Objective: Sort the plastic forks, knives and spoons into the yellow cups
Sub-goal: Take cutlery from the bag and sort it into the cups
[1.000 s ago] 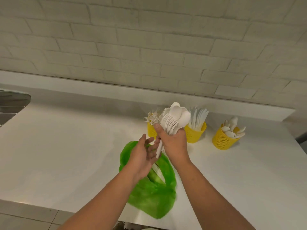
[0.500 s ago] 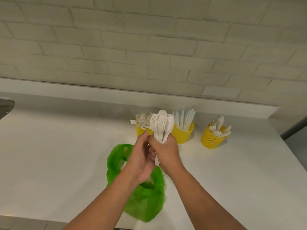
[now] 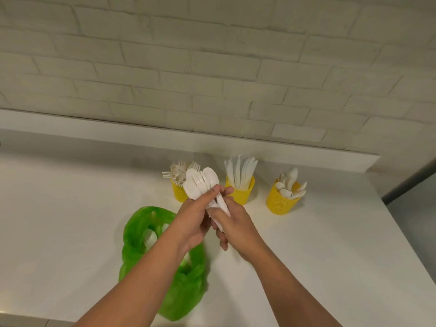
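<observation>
A bunch of white plastic cutlery [image 3: 200, 182], mostly spoons with some fork tines showing, is held up over the counter. My left hand [image 3: 193, 218] grips the bunch just below the heads. My right hand [image 3: 236, 225] holds the handle ends lower down. Behind them stand three yellow cups: one with forks [image 3: 178, 192], one with knives [image 3: 243, 191], one with spoons [image 3: 280, 201]. The fork cup is partly hidden by the bunch.
A green plastic bag [image 3: 179, 286] with more white cutlery inside lies on the white counter [image 3: 70, 220] under my left forearm. A white brick wall rises behind a raised ledge [image 3: 94, 126]. The counter's right edge runs past the spoon cup.
My left hand has come up from below and closed round the bunch under its heads. My right hand has slid down to the handle ends.
</observation>
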